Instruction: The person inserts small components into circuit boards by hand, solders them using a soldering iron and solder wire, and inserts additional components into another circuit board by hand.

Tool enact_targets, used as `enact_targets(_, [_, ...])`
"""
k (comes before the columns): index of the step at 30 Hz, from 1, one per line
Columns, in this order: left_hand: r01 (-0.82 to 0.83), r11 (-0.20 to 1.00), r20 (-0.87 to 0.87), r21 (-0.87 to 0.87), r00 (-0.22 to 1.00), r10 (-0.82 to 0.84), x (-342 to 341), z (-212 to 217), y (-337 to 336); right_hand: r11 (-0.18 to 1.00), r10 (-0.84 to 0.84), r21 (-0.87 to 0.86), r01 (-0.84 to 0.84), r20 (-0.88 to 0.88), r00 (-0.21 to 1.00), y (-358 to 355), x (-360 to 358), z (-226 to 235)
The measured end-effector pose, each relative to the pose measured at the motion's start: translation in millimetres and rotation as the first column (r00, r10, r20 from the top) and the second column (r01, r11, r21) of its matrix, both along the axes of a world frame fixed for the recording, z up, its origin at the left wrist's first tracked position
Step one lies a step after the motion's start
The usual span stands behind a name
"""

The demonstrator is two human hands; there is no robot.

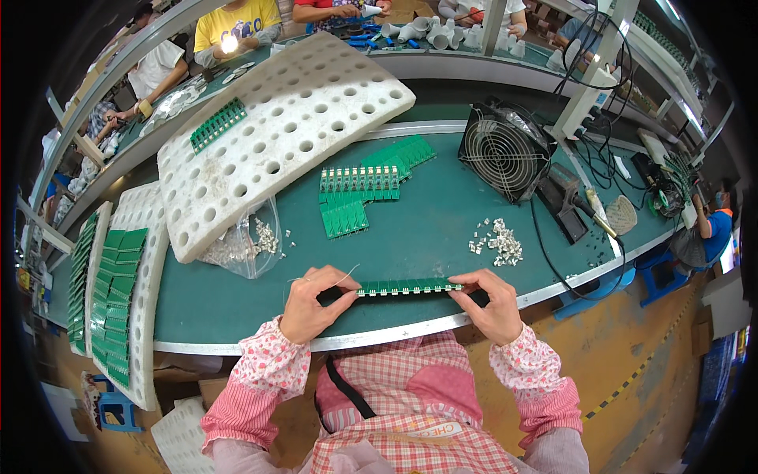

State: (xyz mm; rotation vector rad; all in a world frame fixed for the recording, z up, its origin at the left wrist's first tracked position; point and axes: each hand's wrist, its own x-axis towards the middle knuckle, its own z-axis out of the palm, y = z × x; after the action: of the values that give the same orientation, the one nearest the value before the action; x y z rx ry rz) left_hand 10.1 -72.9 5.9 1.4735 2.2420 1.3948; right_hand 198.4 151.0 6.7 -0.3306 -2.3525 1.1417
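Note:
Between my two hands I hold a long green circuit board strip [410,287] near the front edge of the bench, with a row of small white parts along its near side. My left hand [317,302] pinches its left end, and a thin pale wire curls up by those fingers. At the right end, my right hand [491,304] pinches the strip between thumb and fingers. Ahead of the strip lie several green circuit boards [345,219], one panel [359,182] fitted with rows of white parts. A heap of small white connectors [504,243] is beyond my right hand.
A white foam board with holes [300,118] slants across the back left, bearing one green board [219,125]. A plastic bag [245,245] of small parts sits below it. Green boards fill foam [142,316] at left. A black fan [505,150] and soldering iron [592,213] stand right.

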Motion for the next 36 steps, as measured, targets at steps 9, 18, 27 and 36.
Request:
enact_targets(9, [0.034,0.999,-0.255,-0.034,0.966,-0.042,8.6,1.2,-7.3,0.938,0.041,0.347,-0.028,-0.031,0.999,-2.3,12.2,1.8])
enact_targets(18, [0.078,0.986,-0.587,-0.149,0.796,-0.151,23.8,0.4,-12.7,0.799,-0.021,0.601,0.017,0.000,1.000,-19.2,28.5,-18.9])
enact_targets(27, [-0.056,0.987,-0.401,-0.151,0.916,-0.009,29.5,11.2,0.1,0.816,-0.089,0.575,0.052,0.036,0.995,-24.0,31.0,-19.4])
enact_targets(36, [-0.043,0.982,-0.353,-0.182,0.935,-0.024,29.4,4.4,2.1,0.824,-0.067,0.567,-0.003,0.103,0.992,-18.2,32.8,-14.9])
